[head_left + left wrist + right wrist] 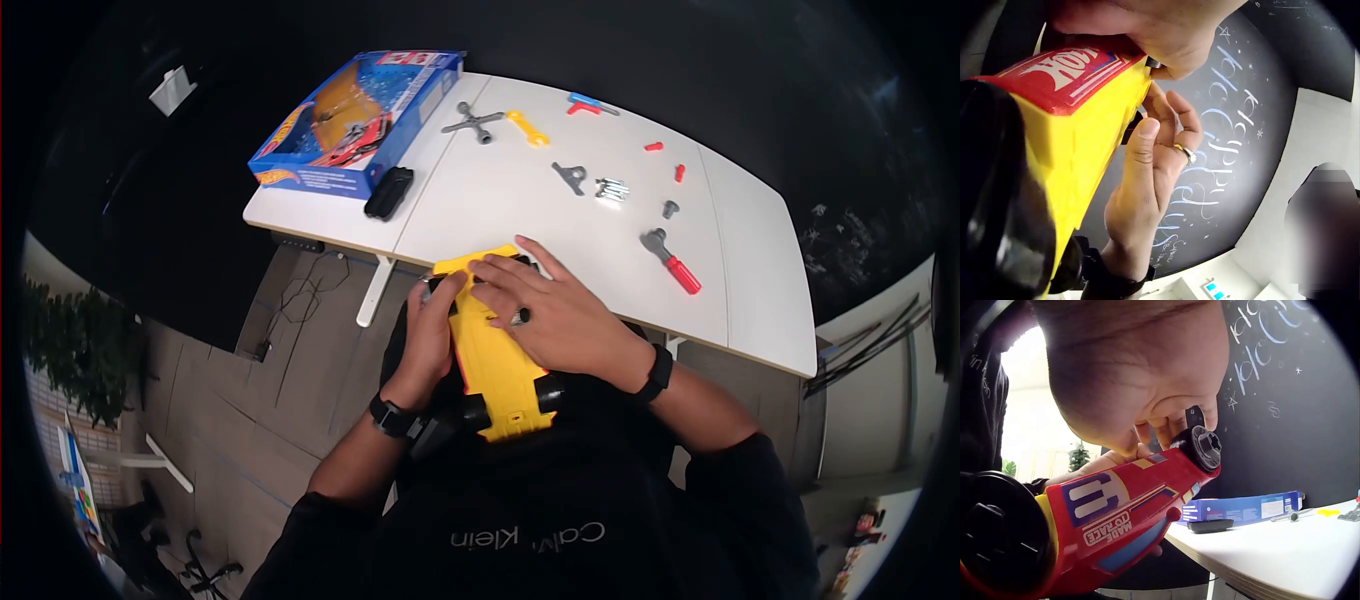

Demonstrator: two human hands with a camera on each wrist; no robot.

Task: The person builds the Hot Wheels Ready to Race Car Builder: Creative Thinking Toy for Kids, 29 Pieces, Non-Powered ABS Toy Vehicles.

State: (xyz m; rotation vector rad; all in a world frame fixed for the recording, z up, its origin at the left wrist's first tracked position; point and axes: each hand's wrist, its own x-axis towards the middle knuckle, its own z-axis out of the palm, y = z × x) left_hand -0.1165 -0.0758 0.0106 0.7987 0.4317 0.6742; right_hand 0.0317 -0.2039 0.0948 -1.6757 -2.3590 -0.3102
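A toy car [495, 350] is held upside down above the lap, its yellow underside up in the head view. My left hand [430, 330] grips its side near one wheel, thumb on the underside. My right hand [560, 320], with a ring, lies over the same end, its fingers spread on the yellow underside. In the left wrist view the right hand [1138, 169] shows relaxed, bent fingers beside the car [1085, 137]. The right wrist view shows the red body [1129, 519] and a black wheel [1202, 449] beneath the right hand [1141, 369]; some fingertips are hidden.
On the white table [480, 210] lie a blue box [420, 120], a black tray-like part [389, 193], a grey cross wrench [474, 123], a yellow wrench [526, 129], a blue-and-red tool [590, 104], silver pieces [612, 189], a grey bracket [570, 178] and a red-handled tool [680, 272].
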